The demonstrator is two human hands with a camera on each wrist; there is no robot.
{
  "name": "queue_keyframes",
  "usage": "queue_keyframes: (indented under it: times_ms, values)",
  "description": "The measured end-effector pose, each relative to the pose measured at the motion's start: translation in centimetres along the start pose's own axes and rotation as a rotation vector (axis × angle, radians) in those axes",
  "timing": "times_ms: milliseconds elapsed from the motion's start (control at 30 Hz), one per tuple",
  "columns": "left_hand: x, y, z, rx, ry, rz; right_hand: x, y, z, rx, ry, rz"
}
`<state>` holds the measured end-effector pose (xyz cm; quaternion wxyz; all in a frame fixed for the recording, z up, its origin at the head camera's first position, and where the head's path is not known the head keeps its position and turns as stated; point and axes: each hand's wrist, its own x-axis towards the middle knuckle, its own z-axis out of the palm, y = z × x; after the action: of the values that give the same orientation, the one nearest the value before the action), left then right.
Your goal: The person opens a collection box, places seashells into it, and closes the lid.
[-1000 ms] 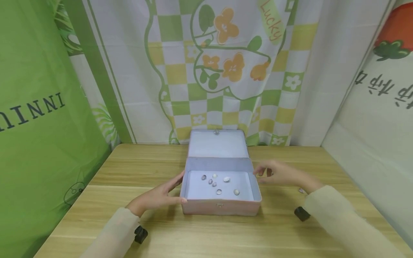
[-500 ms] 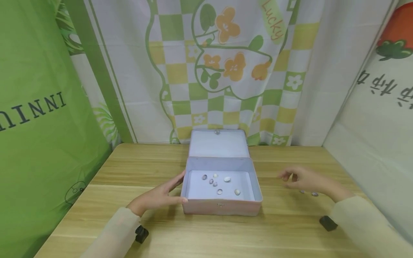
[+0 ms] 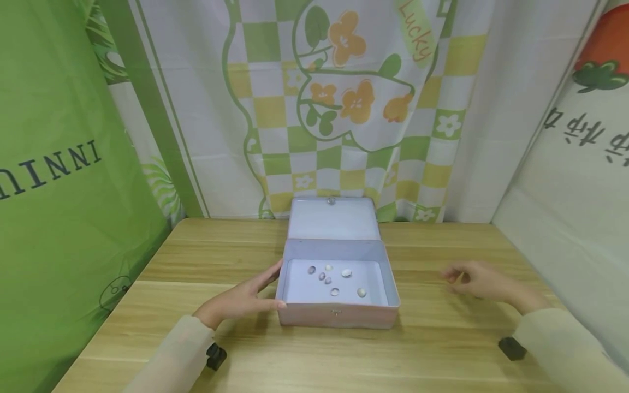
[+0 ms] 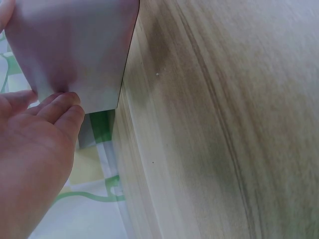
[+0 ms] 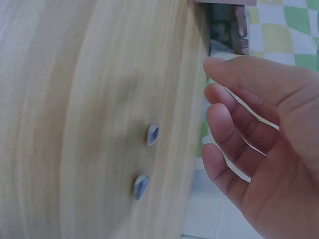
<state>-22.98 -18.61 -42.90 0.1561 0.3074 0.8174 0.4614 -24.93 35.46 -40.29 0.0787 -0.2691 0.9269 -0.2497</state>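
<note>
Seven small shells (image 3: 346, 273) are chilling in the pink tin box (image 3: 339, 317); left hand (image 3: 239, 301) open, just touching its side; right hand (image 3: 480, 280) empty, fingers loosely curled, near two loose shells (image 5: 140, 187).

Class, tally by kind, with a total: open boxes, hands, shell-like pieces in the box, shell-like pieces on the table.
Open box: 1
Hands: 2
Shell-like pieces in the box: 7
Shell-like pieces on the table: 2
Total: 12

"Lucky" (image 3: 415, 30) on checked curtain (image 3: 356, 144); "NN" among letters (image 3: 54, 168) on green cloth (image 3: 64, 234); Chinese characters (image 3: 583, 131) on white cloth (image 3: 570, 207).
</note>
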Motion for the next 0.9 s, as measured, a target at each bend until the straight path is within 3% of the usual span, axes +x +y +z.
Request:
queue_keyframes:
  times_ms: [300,567,900]
  values:
    - [0.0,-0.1,0.0,-0.003,-0.003,0.027,-0.2,2.7,0.9,0.042,0.016,-0.026]
    - [0.1,0.0,0.0,0.011,0.003,0.041,-0.8,4.6,1.3,0.032,0.017,0.075]
    - [0.0,-0.1,0.0,0.008,-0.002,0.021,-0.8,4.7,1.4,0.053,-0.001,0.139]
